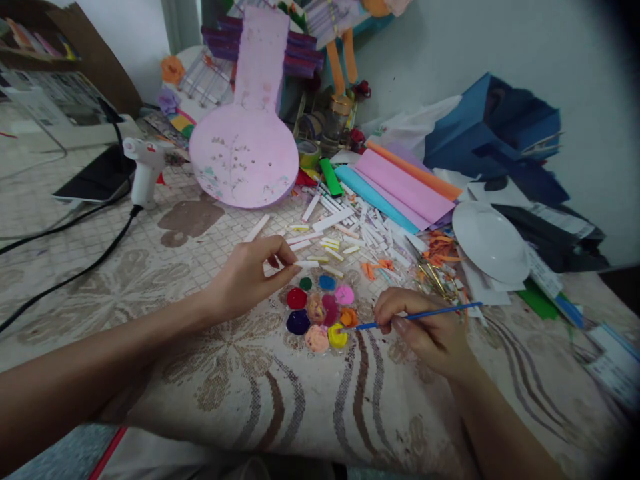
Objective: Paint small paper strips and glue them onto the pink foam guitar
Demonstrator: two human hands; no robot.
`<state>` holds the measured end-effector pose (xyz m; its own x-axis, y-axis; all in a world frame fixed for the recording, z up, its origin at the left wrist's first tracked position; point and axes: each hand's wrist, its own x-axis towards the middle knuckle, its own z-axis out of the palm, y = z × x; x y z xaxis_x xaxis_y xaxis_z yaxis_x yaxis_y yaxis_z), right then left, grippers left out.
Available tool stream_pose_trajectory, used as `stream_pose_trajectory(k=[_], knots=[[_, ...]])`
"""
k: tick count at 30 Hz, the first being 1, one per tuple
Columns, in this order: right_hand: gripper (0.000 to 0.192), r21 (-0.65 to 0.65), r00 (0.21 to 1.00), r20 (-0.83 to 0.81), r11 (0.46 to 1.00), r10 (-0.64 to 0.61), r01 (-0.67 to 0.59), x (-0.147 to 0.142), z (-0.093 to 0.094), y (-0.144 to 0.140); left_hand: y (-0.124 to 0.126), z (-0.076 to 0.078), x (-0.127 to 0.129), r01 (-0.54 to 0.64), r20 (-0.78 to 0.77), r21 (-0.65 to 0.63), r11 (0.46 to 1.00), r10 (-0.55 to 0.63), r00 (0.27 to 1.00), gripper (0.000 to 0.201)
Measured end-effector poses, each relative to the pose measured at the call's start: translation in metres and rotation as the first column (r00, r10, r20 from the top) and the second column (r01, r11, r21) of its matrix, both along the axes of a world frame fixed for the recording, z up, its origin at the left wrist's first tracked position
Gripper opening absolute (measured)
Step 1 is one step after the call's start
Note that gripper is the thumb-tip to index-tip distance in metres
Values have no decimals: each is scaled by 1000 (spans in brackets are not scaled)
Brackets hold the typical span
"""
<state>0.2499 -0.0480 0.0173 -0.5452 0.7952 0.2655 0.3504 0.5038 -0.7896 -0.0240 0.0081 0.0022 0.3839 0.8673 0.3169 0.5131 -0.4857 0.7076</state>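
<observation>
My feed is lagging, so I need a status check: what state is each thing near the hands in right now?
Left hand: pinching a white paper strip.
Right hand: holding a blue paintbrush, tip at the yellow paint.
Paint palette: wells filled, flat on the tablecloth.
Glue gun: standing upright, cord attached.
White plate: bare.

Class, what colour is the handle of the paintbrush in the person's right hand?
Blue. The paintbrush handle shows best in the head view, held by the right hand.

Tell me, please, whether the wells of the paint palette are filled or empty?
Filled: the paint palette shows red, green, blue, pink, purple, orange and yellow paint in its wells, and the brush tip in the right hand meets the yellow.
</observation>
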Motion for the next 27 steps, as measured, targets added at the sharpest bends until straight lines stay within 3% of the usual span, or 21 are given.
stream_pose_trajectory(k=[13, 20, 23, 27], knots=[[15, 4, 999, 10, 999, -40, 40, 4, -1, 0, 0, 0, 0, 6, -6, 3, 1000, -6, 1000, 6], [22, 166, 933, -289, 948, -215, 270, -4, -5, -10, -4, 1, 1, 7, -19, 22, 1000, -6, 1000, 4], [28, 283, 936, -189, 896, -299, 343, -17, -5, -20, -6, 0, 2, -17, -25, 71, 997, 19, 999, 2], [38, 409, 966, -15, 880, -259, 242, -30, -4, -29, -8, -1, 3, -17, -29, 146, 989, 21, 999, 4]])
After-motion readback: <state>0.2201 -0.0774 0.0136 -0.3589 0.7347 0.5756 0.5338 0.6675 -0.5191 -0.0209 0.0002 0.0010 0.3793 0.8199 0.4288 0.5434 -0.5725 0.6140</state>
